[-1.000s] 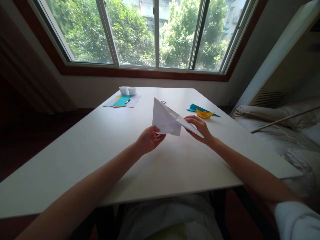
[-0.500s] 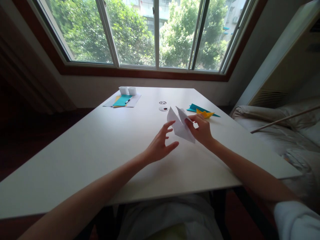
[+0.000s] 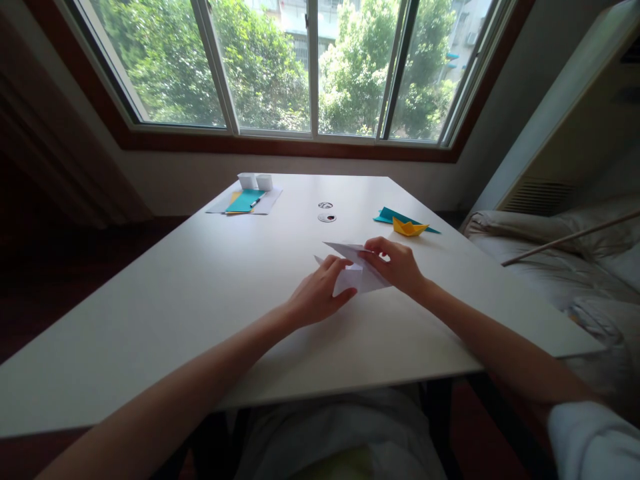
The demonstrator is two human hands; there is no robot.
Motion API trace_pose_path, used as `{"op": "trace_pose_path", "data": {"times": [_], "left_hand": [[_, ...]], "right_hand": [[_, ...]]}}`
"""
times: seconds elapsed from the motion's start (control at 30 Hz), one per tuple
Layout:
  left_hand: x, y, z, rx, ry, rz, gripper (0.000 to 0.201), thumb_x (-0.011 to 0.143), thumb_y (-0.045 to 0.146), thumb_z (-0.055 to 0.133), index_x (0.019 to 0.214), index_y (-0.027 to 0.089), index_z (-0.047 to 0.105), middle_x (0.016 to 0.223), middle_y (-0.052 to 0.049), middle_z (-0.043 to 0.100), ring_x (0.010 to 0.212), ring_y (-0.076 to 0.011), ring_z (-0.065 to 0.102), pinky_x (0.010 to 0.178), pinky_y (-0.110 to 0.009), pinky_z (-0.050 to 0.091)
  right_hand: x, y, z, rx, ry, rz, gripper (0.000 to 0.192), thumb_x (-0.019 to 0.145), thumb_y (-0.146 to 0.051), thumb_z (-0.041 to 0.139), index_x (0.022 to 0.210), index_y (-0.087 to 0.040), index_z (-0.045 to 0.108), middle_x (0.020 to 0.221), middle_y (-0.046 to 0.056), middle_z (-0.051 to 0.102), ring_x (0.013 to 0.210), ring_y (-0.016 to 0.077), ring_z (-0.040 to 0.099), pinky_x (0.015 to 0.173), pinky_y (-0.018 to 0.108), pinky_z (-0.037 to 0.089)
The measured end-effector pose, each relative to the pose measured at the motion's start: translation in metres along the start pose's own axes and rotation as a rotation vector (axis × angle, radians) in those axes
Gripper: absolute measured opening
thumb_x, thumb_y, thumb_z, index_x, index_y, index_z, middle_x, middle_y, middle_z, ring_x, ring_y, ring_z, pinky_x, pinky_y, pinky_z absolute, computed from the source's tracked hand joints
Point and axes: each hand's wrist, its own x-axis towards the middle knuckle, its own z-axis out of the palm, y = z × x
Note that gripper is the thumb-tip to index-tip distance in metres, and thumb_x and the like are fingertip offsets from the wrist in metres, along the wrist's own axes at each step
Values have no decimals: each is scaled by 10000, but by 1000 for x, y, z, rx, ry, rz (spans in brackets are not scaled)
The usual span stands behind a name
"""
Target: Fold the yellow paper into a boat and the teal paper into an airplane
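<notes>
A folded sheet of white paper (image 3: 371, 279) is held low over the near middle of the table, its flaps standing apart. From the right, my right hand (image 3: 397, 267) pinches an upper flap between thumb and fingers. My left hand (image 3: 320, 292) grasps the left part, its fingers behind the fold and its thumb along the near side. Part of the paper is hidden behind my left fingers. Beyond my right hand stand a yellow paper boat (image 3: 409, 228) and a teal paper plane (image 3: 395, 215).
On the white table (image 3: 200, 300), a teal sheet (image 3: 246, 201) lies at the far left over yellow and white sheets, with a pen (image 3: 257, 200) on top. Two small white boxes (image 3: 247, 181) stand behind. Two round disc-like marks (image 3: 327, 218) show near the middle.
The white paper has tilted down and leftward, lower over the table. My left hand, previously apart from it with fingers spread, has closed on its left side. My right hand keeps its pinch.
</notes>
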Motion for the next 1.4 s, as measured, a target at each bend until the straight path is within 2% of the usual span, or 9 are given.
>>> {"op": "trace_pose_path", "data": {"times": [0.17,0.37,0.57,0.73,0.83,0.97,1.17,1.3,1.4], "left_hand": [[5,-4,-1,-119,-1,-98,336,746,308,602,1054,176,575,981,-68,505,615,-97,513,590,-263,469],[6,-8,-2,-226,67,-144,279,737,299,606,974,156,568,1005,-66,521,556,-71,518,560,-244,467],[0,0,-1,-98,42,-44,279,732,164,562,1010,186,549,1024,-46,523,544,-63,508,572,-233,465],[1,-3,-1,-61,105,-82,187,720,161,563,906,179,571,940,-35,552,553,-83,524,551,-232,467],[3,-11,-2,-122,97,-154,120,739,149,530,849,165,575,918,-31,550,481,-60,524,487,-214,461],[3,-18,-3,-113,75,-179,128,773,165,497,865,167,585,950,-33,552,413,-39,507,469,-216,461],[5,-10,-3,32,97,-119,166,741,190,554,889,176,627,975,-45,607,573,-105,577,592,-237,473],[5,-6,-3,108,110,-115,91,718,211,592,790,170,629,831,-35,621,665,-153,578,630,-257,453],[5,-6,-3,105,87,-101,64,726,206,586,769,175,623,810,-28,604,637,-138,565,617,-251,443]], "right_hand": [[2,1,-1,16,70,-60,109,820,-295,538,804,-211,605,781,23,649,762,158,591,699,291,474],[5,6,-2,107,81,70,144,781,-331,577,742,-192,580,696,18,596,619,129,553,539,252,462],[3,6,1,242,-42,148,174,785,-355,561,756,-184,559,693,18,615,631,130,572,599,263,494],[2,8,1,336,-302,30,269,771,-338,574,1006,-213,539,892,31,649,768,148,607,697,291,502],[1,14,3,297,-385,63,270,793,-325,542,1044,-227,526,861,19,658,750,142,611,698,291,495],[1,17,2,229,-377,112,237,806,-325,524,1022,-228,543,763,-3,656,637,117,585,609,243,472],[1,3,-4,69,-304,-4,158,809,-260,526,937,-209,604,750,6,649,615,105,564,608,213,438],[0,-5,-4,-49,-315,-60,162,807,-208,524,936,-190,620,768,33,660,652,129,586,654,235,441],[0,-8,-4,-103,-349,-50,165,795,-184,531,929,-195,627,783,42,667,678,146,601,661,245,443]]}}
